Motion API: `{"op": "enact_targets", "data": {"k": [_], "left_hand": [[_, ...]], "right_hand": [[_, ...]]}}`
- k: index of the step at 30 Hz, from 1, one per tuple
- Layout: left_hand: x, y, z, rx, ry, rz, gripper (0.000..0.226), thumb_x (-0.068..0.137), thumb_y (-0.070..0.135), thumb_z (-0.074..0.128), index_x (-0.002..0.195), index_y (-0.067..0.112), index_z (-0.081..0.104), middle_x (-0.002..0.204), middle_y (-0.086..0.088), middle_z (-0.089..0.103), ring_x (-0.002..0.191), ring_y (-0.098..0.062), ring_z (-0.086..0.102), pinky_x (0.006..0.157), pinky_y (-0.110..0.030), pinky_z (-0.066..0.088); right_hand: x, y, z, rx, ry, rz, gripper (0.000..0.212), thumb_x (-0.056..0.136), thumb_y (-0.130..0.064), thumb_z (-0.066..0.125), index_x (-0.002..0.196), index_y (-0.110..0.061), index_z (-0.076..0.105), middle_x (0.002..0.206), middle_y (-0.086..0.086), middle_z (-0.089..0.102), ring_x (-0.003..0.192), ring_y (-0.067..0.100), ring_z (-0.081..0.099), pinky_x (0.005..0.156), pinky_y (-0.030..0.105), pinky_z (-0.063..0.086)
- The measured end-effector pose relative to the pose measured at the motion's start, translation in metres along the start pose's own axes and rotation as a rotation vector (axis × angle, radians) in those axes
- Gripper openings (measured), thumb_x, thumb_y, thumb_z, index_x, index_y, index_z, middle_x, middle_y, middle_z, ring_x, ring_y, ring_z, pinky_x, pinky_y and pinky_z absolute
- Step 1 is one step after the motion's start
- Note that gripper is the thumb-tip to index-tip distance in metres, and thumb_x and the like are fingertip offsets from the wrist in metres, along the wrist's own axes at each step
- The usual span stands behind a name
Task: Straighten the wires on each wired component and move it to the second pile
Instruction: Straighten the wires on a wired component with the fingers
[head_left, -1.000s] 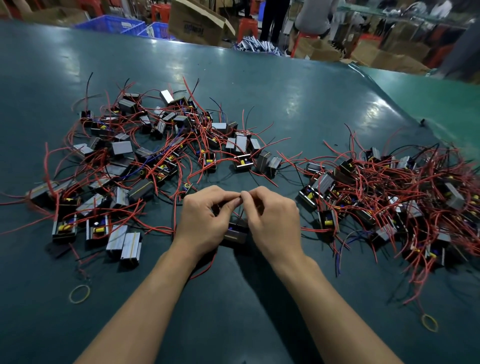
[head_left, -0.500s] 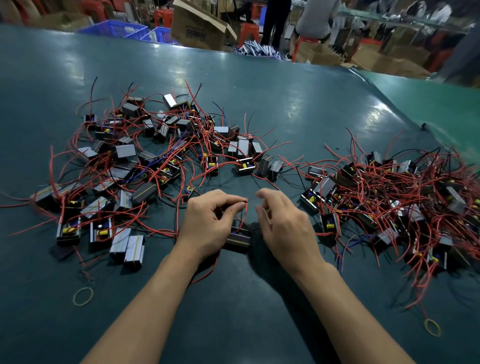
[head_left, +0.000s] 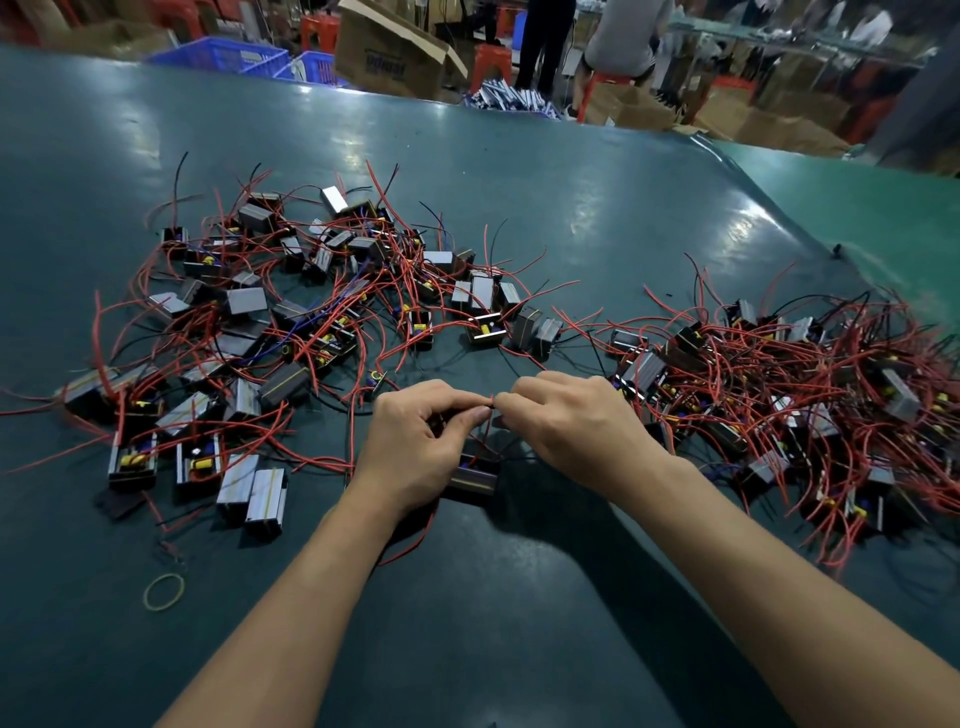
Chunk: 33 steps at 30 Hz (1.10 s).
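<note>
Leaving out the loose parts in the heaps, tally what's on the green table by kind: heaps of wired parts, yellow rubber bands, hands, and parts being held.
Heaps of wired parts: 2 (left heap, right heap)
Yellow rubber bands: 1
Hands: 2 (left hand, right hand)
Held wired component: 1
Total: 6
</note>
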<state>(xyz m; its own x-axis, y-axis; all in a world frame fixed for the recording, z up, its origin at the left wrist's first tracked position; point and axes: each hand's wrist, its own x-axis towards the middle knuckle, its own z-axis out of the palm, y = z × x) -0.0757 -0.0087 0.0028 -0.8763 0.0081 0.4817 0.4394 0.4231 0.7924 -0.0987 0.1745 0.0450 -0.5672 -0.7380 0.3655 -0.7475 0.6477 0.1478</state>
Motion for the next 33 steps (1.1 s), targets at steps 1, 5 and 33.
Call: {"op": "enact_targets", "data": {"k": [1, 5, 33], "left_hand": [[0.000, -0.001, 0.000, -0.011, 0.007, -0.009, 0.010, 0.082, 0.005, 0.075, 0.088, 0.012, 0.078, 0.080, 0.006, 0.072, 0.077, -0.003, 0.067, 0.072, -0.013, 0.048], [0.000, -0.001, -0.001, -0.050, 0.015, -0.040, 0.011, 0.083, 0.005, 0.075, 0.088, 0.013, 0.078, 0.081, 0.008, 0.073, 0.078, -0.003, 0.068, 0.072, -0.012, 0.048], [-0.001, 0.002, 0.001, 0.040, 0.191, 0.079, 0.012, 0.086, 0.012, 0.070, 0.097, 0.015, 0.076, 0.092, 0.002, 0.072, 0.088, -0.017, 0.065, 0.077, -0.034, 0.052]], "right_hand": [[0.000, -0.001, 0.000, -0.009, -0.003, 0.005, 0.008, 0.081, -0.007, 0.073, 0.087, -0.010, 0.070, 0.073, 0.003, 0.062, 0.059, 0.026, 0.057, 0.036, 0.031, 0.041], [0.004, -0.005, 0.001, 0.002, 0.016, 0.026, 0.003, 0.085, -0.008, 0.069, 0.083, -0.008, 0.067, 0.072, 0.005, 0.060, 0.060, 0.027, 0.057, 0.037, 0.034, 0.042], [0.014, -0.028, 0.009, 1.099, 0.079, 0.913, 0.039, 0.094, -0.037, 0.059, 0.065, -0.012, 0.067, 0.052, -0.003, 0.061, 0.048, 0.008, 0.053, 0.054, 0.027, 0.043]]}}
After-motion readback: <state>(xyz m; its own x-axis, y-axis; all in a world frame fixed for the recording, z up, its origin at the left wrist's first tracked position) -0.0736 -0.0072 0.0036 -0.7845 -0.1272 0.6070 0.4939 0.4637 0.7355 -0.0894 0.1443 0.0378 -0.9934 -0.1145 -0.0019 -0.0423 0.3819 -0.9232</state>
